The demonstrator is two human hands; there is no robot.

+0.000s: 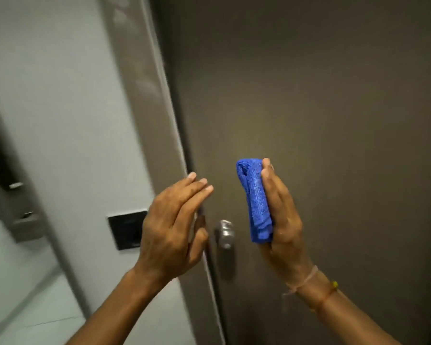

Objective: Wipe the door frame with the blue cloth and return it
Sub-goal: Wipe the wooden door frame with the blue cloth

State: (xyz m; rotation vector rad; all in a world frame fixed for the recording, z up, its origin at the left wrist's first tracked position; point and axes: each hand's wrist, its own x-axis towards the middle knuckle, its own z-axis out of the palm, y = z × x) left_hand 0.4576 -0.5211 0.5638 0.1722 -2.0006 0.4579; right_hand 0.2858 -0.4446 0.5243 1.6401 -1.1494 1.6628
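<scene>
The light is dim and even, casting soft shadows only. The pale wall (60,95) catches the most brightness, while the brown door (309,95) darkens toward the corners. Motion blur smears the left edge, and straight lines bow there.

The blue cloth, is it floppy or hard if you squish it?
Probably floppy: the cloth sits folded in soft layers in the right hand. Likely light, since open fingers hold it. Its nubbly weave probably grips.
</scene>
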